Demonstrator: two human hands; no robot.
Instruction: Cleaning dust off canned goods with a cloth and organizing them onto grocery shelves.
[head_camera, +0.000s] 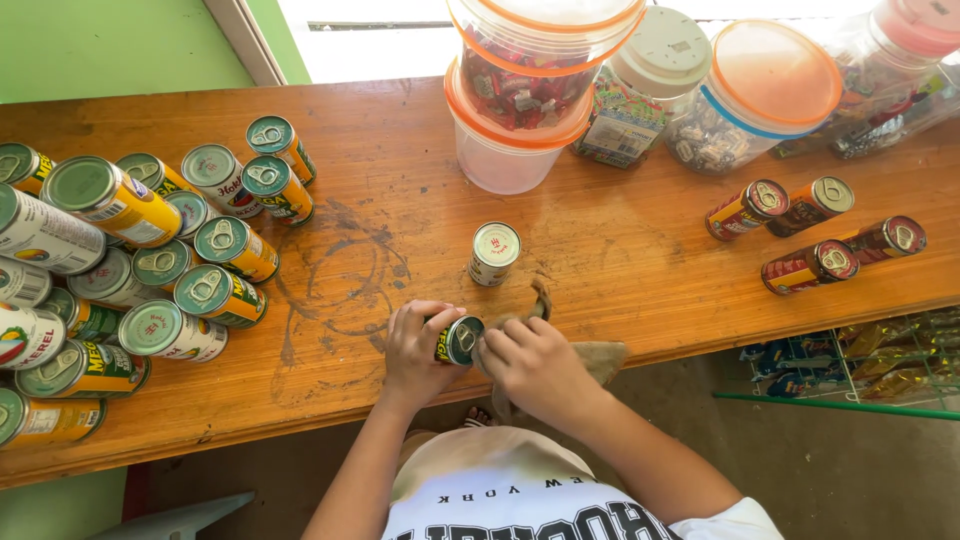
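I have a small tin can in my left hand, tipped on its side just above the near edge of the wooden counter, its green-rimmed top facing my right. My left fingers are curled snugly around its body. My right hand is closed on a brownish cloth, pressed up against the can's top; part of the cloth hangs off the near edge and a corner of it pokes up beside my knuckles.

Just beyond my hands, a single can with a pale lid stands upright on its own near the middle of the counter. Along the left end lies a crowd of cans, yellow and green labels, some stacked on others. Toward the right end four darker red and brown cans lie on their sides. At the far edge stand clear plastic jars of sweets with orange lids, two of them stacked.
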